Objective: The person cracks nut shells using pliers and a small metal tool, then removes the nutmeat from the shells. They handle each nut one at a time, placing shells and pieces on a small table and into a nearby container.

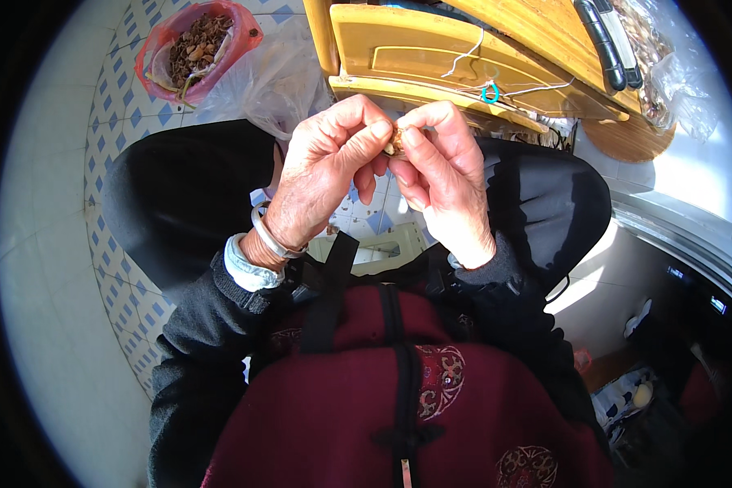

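Observation:
A small brown, crumbly piece [396,144] with a pale spot is pinched between both hands, above the gap between my knees. What it is cannot be told, as the fingertips cover most of it. My left hand [332,161], with a pale bracelet at the wrist, grips its left side between thumb and index finger. From the right, my right hand [448,177] holds it the same way, the other fingers curled below. Under the hands, small brown scraps lie on the tiled floor [360,226], near a pale green plastic stool [402,238].
A bin lined with a red plastic bag [247,61] holds brown scraps [198,52] at the far left. Next to it lies a clear plastic bag [274,79]. Ahead stands a yellow wooden cabinet [402,58] with string and a turquoise ring [491,93]. Another clear bag [686,91] is right.

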The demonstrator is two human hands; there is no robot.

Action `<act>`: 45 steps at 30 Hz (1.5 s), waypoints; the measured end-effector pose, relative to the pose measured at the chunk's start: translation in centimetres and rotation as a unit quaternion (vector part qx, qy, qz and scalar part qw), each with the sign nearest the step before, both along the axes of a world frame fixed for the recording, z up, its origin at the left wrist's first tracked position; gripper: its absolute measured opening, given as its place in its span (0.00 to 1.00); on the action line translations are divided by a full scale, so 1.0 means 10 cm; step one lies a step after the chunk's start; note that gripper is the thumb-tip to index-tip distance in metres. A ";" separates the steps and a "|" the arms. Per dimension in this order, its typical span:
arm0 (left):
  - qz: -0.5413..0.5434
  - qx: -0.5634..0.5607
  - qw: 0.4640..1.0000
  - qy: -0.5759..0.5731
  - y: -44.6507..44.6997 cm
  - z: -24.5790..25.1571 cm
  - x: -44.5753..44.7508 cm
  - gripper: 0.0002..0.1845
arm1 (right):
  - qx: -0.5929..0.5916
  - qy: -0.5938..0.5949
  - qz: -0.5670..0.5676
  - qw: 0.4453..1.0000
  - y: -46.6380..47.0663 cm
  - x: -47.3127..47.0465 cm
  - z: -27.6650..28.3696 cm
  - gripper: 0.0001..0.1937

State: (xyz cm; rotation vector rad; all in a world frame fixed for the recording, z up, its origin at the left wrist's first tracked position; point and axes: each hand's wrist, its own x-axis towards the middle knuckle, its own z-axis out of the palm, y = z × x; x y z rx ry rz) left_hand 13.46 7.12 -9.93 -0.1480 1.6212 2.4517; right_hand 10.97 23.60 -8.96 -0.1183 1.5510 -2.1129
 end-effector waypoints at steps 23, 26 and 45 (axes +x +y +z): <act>-0.023 -0.169 0.983 0.068 0.01 -0.04 0.15 0.08 | 0.002 -0.044 0.036 0.998 0.03 0.04 -0.03 0.08; 0.004 -0.126 0.991 0.033 0.07 -0.09 0.17 0.06 | -0.012 -0.083 0.035 0.996 0.04 0.05 -0.08 0.08; 0.002 -0.153 0.988 0.031 0.04 -0.15 0.10 0.08 | 0.012 -0.014 -0.004 1.000 -0.07 0.03 -0.32 0.11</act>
